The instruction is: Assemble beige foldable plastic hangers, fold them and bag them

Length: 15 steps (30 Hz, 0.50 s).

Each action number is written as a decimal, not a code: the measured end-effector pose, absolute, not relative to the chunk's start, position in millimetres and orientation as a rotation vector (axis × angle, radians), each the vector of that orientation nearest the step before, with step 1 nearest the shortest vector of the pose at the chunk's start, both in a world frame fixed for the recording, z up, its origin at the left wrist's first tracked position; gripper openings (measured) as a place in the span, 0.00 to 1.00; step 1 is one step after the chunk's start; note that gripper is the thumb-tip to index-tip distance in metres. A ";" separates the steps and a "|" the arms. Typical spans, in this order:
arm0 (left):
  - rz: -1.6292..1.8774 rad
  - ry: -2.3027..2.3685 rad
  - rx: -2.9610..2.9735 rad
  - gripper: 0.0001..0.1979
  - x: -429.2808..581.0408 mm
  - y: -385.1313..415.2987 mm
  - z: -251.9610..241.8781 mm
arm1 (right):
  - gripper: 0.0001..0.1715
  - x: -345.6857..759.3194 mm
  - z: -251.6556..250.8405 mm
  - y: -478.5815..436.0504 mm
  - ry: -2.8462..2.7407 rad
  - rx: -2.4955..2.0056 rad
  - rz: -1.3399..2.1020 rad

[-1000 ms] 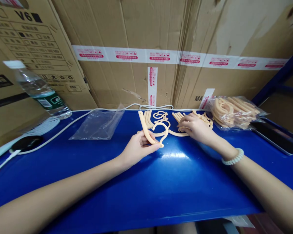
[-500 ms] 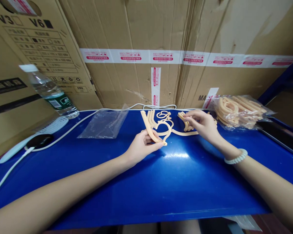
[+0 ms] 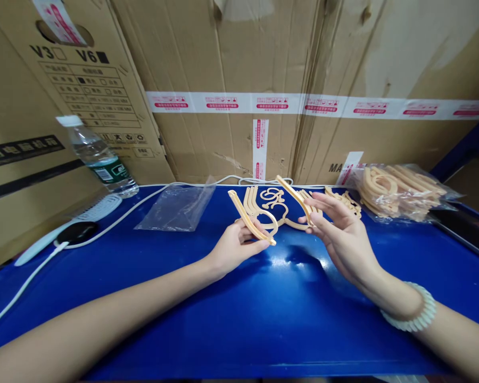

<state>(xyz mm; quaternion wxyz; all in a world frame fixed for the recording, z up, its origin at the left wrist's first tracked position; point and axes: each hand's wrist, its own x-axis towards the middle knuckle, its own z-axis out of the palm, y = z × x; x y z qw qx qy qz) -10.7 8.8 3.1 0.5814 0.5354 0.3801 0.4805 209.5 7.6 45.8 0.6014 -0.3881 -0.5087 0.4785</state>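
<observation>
My left hand (image 3: 234, 246) is closed on a beige plastic hanger piece (image 3: 245, 217), a curved arm joined or held against a rounded loop (image 3: 274, 223). The fingers hide how the two meet. In my right hand (image 3: 345, 239) is a separate curved hanger arm (image 3: 291, 192), pinched by its lower end and tilted up to the left. The two hands are apart above the table. Behind them lie a row of curved arms (image 3: 250, 199), several small hooks (image 3: 272, 196) and a wide hanger piece (image 3: 295, 225), partly covered by my right hand.
A clear bag of beige parts (image 3: 399, 189) sits at the back right, beside loose small parts (image 3: 345, 201). An empty plastic bag (image 3: 175, 207), a water bottle (image 3: 99, 157), a hairbrush (image 3: 91, 210) and a black device (image 3: 77, 232) with a white cable are left. Cardboard boxes (image 3: 223, 64) wall the blue table (image 3: 231, 324).
My right hand has lifted a hanger arm from the pile and brought it left and nearer to me. My left hand keeps its hold, nearly in place. The view has shifted slightly.
</observation>
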 end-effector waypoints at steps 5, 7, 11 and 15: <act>1.103 0.877 1.281 0.19 -11.6 8.2 2.5 | 0.26 207.3 40.5 8.3 -1.121 -0.920 1.485; 1.112 0.845 1.302 0.19 -11.4 7.6 2.2 | 0.21 205.7 34.4 8.5 -1.174 -0.925 1.572; 1.064 0.778 1.342 0.18 -10.2 6.3 3.2 | 0.17 203.7 24.9 7.5 -1.360 -0.951 1.455; 1.007 0.760 1.361 0.18 -9.6 5.4 5.9 | 0.16 203.2 26.1 6.0 -1.523 -0.964 1.401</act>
